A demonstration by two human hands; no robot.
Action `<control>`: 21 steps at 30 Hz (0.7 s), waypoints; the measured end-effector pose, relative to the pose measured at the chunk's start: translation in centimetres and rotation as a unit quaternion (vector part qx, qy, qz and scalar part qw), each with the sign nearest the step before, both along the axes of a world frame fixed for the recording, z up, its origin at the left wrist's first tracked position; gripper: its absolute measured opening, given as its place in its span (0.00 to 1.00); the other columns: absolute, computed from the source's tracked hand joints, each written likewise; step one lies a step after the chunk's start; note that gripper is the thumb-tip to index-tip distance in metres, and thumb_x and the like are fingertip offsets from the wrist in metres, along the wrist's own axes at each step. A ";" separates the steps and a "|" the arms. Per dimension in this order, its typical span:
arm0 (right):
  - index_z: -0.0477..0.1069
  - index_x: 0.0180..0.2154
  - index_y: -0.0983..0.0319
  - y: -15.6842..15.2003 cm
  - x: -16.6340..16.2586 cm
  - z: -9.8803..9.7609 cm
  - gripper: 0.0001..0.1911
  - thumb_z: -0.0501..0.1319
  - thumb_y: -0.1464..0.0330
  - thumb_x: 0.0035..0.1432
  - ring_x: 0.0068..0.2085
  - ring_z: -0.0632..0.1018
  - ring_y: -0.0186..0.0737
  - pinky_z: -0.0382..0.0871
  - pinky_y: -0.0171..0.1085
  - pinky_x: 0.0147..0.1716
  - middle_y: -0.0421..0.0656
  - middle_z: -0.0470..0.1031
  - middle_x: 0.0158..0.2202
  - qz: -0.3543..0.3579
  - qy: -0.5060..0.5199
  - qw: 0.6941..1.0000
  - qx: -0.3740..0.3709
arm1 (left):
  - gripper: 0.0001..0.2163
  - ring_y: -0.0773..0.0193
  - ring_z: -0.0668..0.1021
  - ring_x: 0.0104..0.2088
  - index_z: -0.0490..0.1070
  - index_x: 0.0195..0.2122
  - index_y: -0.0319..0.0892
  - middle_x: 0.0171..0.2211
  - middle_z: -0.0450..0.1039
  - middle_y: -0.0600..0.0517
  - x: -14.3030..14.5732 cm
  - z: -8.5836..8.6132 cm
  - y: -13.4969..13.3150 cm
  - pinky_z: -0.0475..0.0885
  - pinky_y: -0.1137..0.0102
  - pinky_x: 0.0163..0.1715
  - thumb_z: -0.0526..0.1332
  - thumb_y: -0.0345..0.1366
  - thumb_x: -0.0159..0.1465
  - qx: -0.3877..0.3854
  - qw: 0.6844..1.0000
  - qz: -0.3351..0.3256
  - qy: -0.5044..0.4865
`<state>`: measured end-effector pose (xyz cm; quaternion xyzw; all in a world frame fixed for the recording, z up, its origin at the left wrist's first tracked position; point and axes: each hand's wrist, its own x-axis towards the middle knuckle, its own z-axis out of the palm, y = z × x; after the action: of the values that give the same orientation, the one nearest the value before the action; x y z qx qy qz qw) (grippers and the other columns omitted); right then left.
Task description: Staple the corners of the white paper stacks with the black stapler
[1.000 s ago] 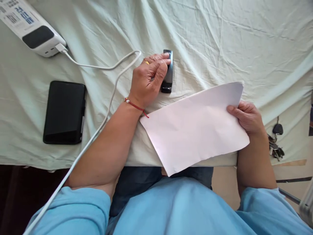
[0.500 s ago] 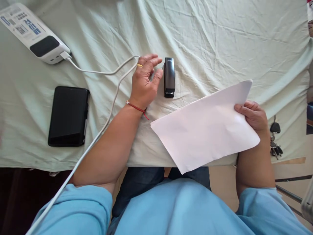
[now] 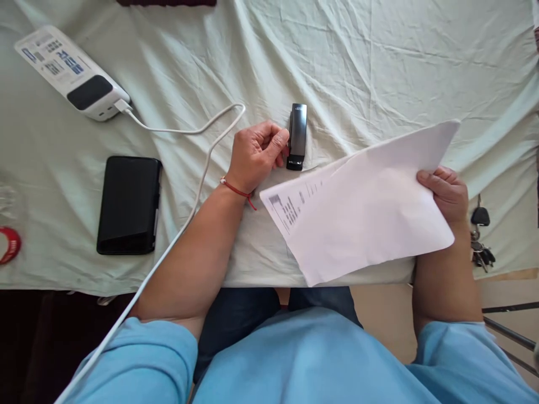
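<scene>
A small black stapler (image 3: 298, 132) lies on the cloth, lengthwise away from me. My left hand (image 3: 259, 150) is at its left side, with the thumb and curled fingers closed against the stapler's edge; the fingertips are partly hidden. My right hand (image 3: 447, 193) grips the right side of several paper sheets (image 3: 374, 216), thumb on top and fingers underneath. These sheets are held in the air at a slant. The top one is blank on the side facing me, and print shows on a sheet beneath it at the left corner.
A white power bank (image 3: 63, 67) with a plugged-in white cable (image 3: 206, 163) lies at upper left; the cable runs past my left arm. A black phone (image 3: 128, 205) lies left of that arm. Keys (image 3: 480, 235) rest at the right. A red-rimmed object (image 3: 9, 245) shows at the left edge.
My left hand has curled its fingers and closed in on the stapler's left side. The sheets have shifted, baring a printed corner underneath. The view has moved slightly.
</scene>
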<state>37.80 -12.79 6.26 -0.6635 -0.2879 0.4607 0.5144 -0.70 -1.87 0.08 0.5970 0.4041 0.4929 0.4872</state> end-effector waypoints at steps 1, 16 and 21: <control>0.91 0.34 0.57 0.1 -0.2 -0.2 0.28 0.93 0.54 0.31 0.28 0.88 0.47 0.94 0.48 0.37 0.43 0.89 0.32 -0.001 0.000 1.000 0.008 | 0.30 0.67 0.77 0.24 0.82 0.34 0.46 0.27 0.80 0.53 0.0 0.1 0.0 0.69 0.68 0.23 0.74 0.71 0.71 -0.006 1.000 0.003 -0.001; 0.88 0.35 0.61 1.2 0.0 -2.0 0.25 0.89 0.55 0.38 0.44 0.93 0.54 0.94 0.48 0.49 0.45 0.90 0.35 -0.034 -0.031 0.996 0.079 | 0.30 0.67 0.71 0.26 0.80 0.38 0.45 0.27 0.72 0.55 -1.6 1.2 -0.3 0.62 0.69 0.24 0.83 0.69 0.60 -0.037 0.996 -0.080 0.009; 0.88 0.39 0.61 0.9 0.9 -2.3 0.29 0.90 0.51 0.39 0.38 0.88 0.46 0.89 0.42 0.39 0.44 0.88 0.34 0.008 -0.059 0.997 0.055 | 0.25 0.67 0.70 0.27 0.79 0.33 0.43 0.26 0.71 0.54 -2.4 1.7 -0.1 0.62 0.69 0.25 0.83 0.59 0.63 -0.047 0.989 -0.131 0.058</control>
<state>38.75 -11.93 3.92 -0.6581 -0.3480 0.4079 0.5286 -3.09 -1.92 1.77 0.6489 0.3725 0.3698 0.5508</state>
